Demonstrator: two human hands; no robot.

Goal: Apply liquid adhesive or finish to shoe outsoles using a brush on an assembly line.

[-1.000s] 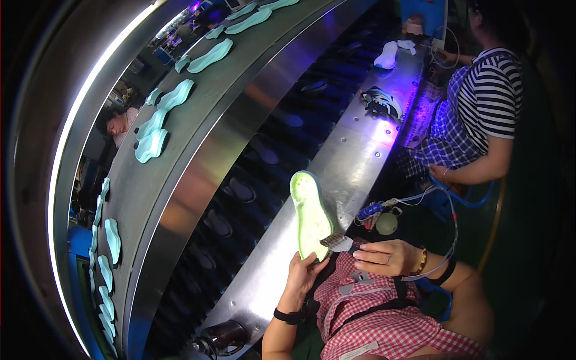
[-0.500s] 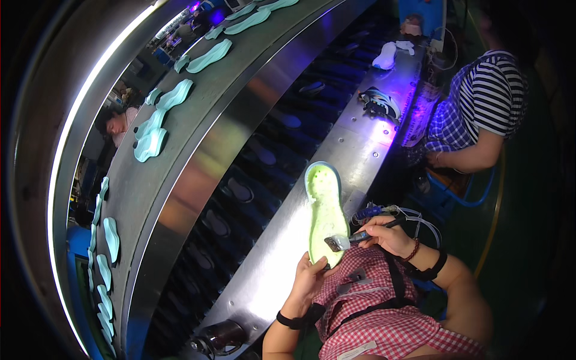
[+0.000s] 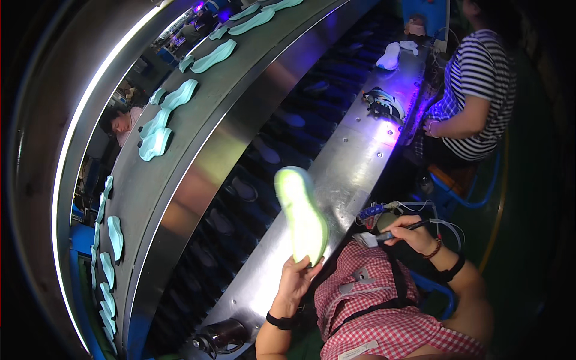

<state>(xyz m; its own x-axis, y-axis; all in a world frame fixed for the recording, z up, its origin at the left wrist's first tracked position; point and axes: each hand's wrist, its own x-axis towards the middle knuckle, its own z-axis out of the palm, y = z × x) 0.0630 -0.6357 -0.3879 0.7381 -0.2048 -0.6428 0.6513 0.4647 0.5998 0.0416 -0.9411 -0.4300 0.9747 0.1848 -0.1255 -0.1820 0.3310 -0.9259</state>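
Observation:
My left hand (image 3: pixel 296 277) is closed on the lower end of a pale yellow-green shoe sole (image 3: pixel 302 219), held tilted above the metal ledge (image 3: pixel 336 153). Glare washes out much of the sole's surface. Off to the right, my right hand (image 3: pixel 409 235) grips a brush (image 3: pixel 367 239) by its dark handle. The flat bristle end points left, apart from the sole, over the red checked apron (image 3: pixel 354 270). Close beside the brush is a rounded greenish thing (image 3: pixel 387 221), partly hidden by my hand.
A belt (image 3: pixel 180 138) at left carries several light-blue soles (image 3: pixel 116 237). Below it lies a dark rack of soles (image 3: pixel 243 189). A shoe upper (image 3: pixel 384 105) and white sole (image 3: pixel 389 56) rest along the ledge; a dark bottle (image 3: pixel 222 336) lies at its near end. A co-worker (image 3: pixel 480 96) sits at right.
The sole has moved left and tilted in my left hand. My right hand has drawn the brush off the sole, to the right. The co-worker has shifted posture.

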